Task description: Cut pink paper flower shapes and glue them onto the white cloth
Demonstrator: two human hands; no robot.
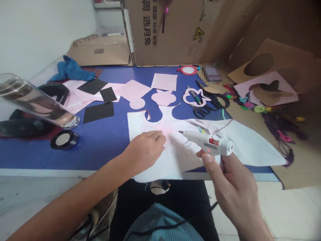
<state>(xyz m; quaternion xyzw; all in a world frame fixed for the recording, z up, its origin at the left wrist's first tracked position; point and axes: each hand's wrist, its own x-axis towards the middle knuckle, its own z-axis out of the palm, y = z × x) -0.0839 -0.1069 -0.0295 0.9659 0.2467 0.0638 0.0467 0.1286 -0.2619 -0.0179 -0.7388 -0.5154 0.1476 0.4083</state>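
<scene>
My right hand is wrapped around the handle of a white hot glue gun, a small red light glowing on its side. Its dark nozzle points left, over a white piece of cloth with cut, curved edges. My left hand rests on the cloth, left of the nozzle, fingers curled and pressed together; whatever they hold, if anything, is hidden. A faint pink patch shows on the cloth beside those fingertips. Beyond the cloth lie a pink cloud-shaped cutout and a pale pink circle.
Black-handled scissors lie beyond the glue gun, under a pink cutout frame. A tilted clear bottle and its black lid are at left. Black squares lie nearby. Cardboard stands behind; beads lie right.
</scene>
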